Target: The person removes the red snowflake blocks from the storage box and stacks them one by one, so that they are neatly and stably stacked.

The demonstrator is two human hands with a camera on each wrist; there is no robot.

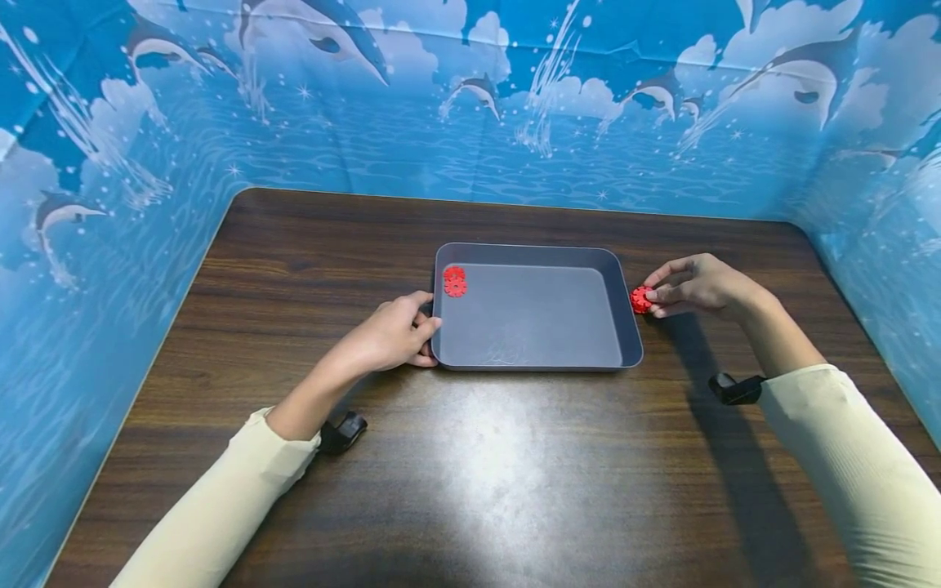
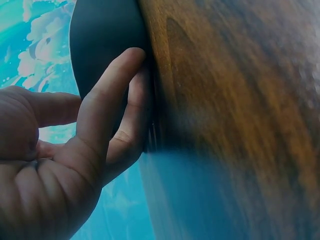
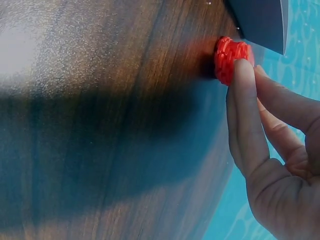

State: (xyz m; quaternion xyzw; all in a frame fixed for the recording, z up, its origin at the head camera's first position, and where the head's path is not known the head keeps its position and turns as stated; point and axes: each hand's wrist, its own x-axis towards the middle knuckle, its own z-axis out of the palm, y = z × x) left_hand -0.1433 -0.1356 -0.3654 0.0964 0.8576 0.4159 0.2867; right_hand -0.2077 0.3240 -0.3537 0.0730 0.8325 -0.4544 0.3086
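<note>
A dark grey rectangular tray [image 1: 544, 318] lies on the table. My left hand [image 1: 393, 335] holds its left wall, the thumb at the rim and the fingers against the outside; the left wrist view shows those fingers [image 2: 107, 100] along the dark wall. Just beyond the tray's right side, my right hand [image 1: 698, 286] pinches a small stack of red notched discs [image 3: 231, 60] between thumb and fingers. The stack is low by the table; whether it touches the surface I cannot tell. Inside the tray, red notched discs [image 1: 455, 282] lie partly overlapped near the upper left corner.
The brown wood-grain table [image 1: 331, 261] has rounded far corners. A blue dolphin-print cloth [image 1: 412, 147] rises behind it and along both sides. A bright light reflection falls in front of the tray, and black cameras sit at both wrists.
</note>
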